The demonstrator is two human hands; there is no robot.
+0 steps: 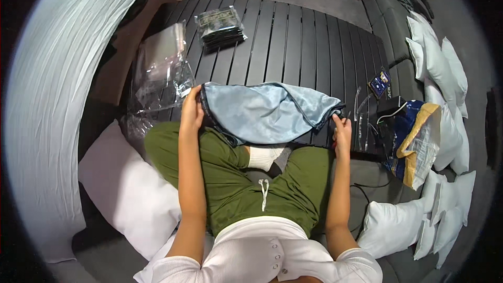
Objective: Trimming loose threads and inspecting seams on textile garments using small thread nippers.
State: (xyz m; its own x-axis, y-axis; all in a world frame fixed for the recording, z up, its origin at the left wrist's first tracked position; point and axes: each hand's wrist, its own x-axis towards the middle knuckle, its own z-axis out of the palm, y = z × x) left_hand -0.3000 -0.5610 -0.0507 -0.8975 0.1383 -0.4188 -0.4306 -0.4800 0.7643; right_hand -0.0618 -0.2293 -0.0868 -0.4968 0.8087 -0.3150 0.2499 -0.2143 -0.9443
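Observation:
A light-blue satin cloth (262, 110) with a dark edge is stretched between my two hands, over the near side of the slatted table and just beyond my crossed legs. My left hand (192, 109) is closed on its left edge. At the opposite end, my right hand (342, 132) pinches the gathered corner. The cloth bulges and creases in the middle, and its underside is hidden.
On the dark slatted table (293, 42) lie a stack of plastic-wrapped packets (220, 26) and clear plastic bags (162, 63). To the right are a blue-and-tan bag (414, 136), a small dark-blue packet (379, 84) and several white cushions (443, 68). A pale pillow (126, 183) lies left.

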